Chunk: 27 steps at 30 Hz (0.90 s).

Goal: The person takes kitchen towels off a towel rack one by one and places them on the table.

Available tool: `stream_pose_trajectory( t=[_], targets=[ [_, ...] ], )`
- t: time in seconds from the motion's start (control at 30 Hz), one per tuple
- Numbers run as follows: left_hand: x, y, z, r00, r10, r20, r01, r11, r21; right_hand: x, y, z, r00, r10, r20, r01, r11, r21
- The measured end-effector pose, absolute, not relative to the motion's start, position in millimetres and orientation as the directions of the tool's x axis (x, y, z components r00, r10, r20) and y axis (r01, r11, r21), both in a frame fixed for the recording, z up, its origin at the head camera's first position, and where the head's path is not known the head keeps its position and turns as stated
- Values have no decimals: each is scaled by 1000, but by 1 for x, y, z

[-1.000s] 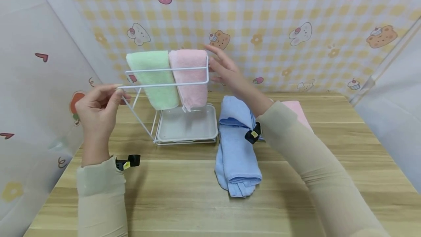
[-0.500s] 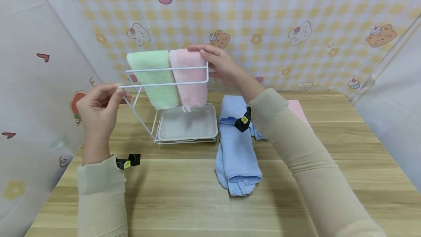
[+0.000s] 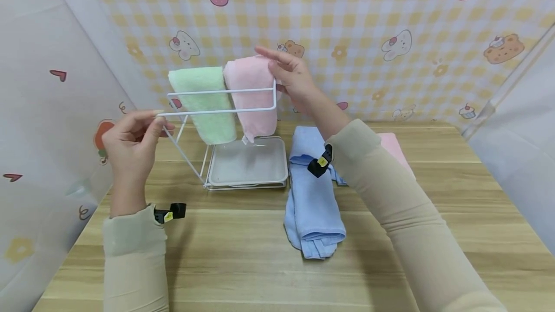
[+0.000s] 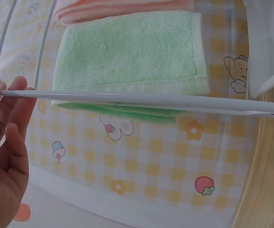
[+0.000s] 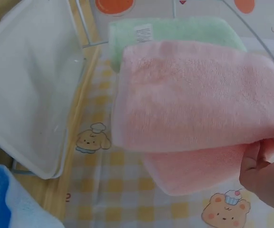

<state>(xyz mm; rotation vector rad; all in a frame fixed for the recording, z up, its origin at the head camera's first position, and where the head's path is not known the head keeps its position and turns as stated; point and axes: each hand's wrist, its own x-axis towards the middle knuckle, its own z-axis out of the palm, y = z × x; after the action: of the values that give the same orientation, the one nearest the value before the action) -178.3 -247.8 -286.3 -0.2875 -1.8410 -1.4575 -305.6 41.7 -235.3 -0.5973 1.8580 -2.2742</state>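
My left hand (image 3: 131, 139) pinches the front left corner of a white wire rack (image 3: 212, 111) between thumb and fingers. Over the rack's upper bars hang two small folded towels, a green towel (image 3: 197, 80) and, to its right, a pink towel (image 3: 248, 73). My right hand (image 3: 297, 77) holds the pink towel by its upper right edge, which sits slightly raised. In the right wrist view its fingers (image 5: 254, 164) are at the towel's fold, part of the hand cut off by the frame. The green towel (image 4: 132, 52) lies beyond the bar in the left wrist view.
A pale grey tray (image 3: 248, 160) sits in the rack's base. Right of it lies a folded blue towel (image 3: 314, 201) on the wooden table (image 3: 234, 254). Another pink cloth (image 3: 394, 146) is partly hidden behind the right sleeve. A patterned curtain (image 3: 360, 13) hangs behind.
The right hand has come in from the right, taken hold of the pink towel, and lifted its top slightly. The left hand stays at the rack's corner.
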Motion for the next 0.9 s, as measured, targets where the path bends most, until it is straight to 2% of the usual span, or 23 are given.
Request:
stream_pose_trajectory(
  t=[0.2,0.5,0.73,0.9],
  targets=[
    [-177,-248,-286,-687,-275,673,590,331,737,-296,39,-225,-929,-310,202,-138,-218,-966],
    [-178,-247,-285,-683,-270,678,593,338,731,-277,39,-218,-859,-365,359,-279,-253,-926],
    [-177,-245,-285,-692,-286,663,566,355,744,-277,42,-225,-852,-254,458,-388,-283,-877],
    [-177,-245,-286,-693,-292,659,565,346,749,-276,45,-228,-829,-160,536,-497,-228,-837]
  ],
)
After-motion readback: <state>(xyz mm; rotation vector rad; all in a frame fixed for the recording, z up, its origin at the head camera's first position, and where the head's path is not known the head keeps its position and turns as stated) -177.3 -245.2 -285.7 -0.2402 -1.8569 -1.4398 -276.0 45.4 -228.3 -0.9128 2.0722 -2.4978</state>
